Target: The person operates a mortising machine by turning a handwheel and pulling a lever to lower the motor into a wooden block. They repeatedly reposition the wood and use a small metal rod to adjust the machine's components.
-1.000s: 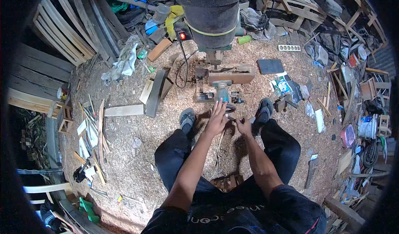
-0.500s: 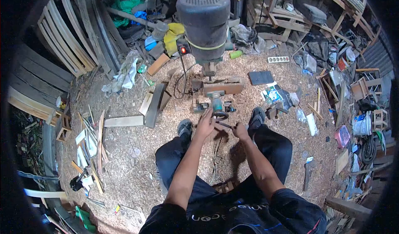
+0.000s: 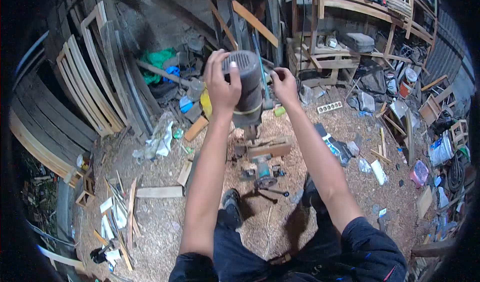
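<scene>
My left hand point(image 3: 222, 84) is raised at the left side of the dark cylindrical motor housing point(image 3: 248, 89), its fingers spread by the slotted top. To the right of the housing, my right hand point(image 3: 285, 86) is lifted with curled fingers; whether it holds something is too small to make out. Below the housing, a piece of wood point(image 3: 276, 150) lies across the machine. Under that wood sits a teal vise-like part point(image 3: 263, 170) with a round handwheel point(image 3: 265, 182) and a black-knobbed lever point(image 3: 276, 192).
Wood shavings cover the floor point(image 3: 160, 202). Curved wooden pieces point(image 3: 90, 89) lean at the left. A power strip point(image 3: 329, 107) lies right of the motor. Wooden frames point(image 3: 332, 62) stand behind, and my shoe point(image 3: 232, 206) is below the machine.
Both my hands have left the handwheel and lever and risen to the motor housing. The view has tilted up, showing more of the back wall and wooden frames.
</scene>
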The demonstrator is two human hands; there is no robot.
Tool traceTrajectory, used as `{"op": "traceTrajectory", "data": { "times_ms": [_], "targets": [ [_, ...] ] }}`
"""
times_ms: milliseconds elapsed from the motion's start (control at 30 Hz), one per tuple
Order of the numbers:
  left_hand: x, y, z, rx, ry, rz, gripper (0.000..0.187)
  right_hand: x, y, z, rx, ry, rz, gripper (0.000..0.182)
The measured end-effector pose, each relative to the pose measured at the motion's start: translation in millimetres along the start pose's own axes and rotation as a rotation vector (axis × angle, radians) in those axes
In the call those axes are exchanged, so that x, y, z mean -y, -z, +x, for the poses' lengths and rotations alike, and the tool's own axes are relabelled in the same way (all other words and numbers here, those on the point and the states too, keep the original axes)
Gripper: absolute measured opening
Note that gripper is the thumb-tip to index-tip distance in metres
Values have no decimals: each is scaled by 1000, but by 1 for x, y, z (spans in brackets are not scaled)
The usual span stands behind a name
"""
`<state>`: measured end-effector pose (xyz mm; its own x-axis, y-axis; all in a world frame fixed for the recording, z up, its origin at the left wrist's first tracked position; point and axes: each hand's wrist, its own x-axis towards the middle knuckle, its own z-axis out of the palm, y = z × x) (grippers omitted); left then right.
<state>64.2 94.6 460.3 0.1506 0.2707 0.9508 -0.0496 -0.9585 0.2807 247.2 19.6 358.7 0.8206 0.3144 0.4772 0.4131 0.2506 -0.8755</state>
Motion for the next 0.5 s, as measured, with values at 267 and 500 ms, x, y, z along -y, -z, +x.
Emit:
{"op": "traceTrajectory", "data": {
  "times_ms": [267,500],
  "targets": [
    [8,-18,1,-15,-9,100,22,-107,-76,143,70,-22,-310,46],
    [11,-19,0,-27,-16,99,21,-119,-108,172,233,-315,-236,84]
  ]
}}
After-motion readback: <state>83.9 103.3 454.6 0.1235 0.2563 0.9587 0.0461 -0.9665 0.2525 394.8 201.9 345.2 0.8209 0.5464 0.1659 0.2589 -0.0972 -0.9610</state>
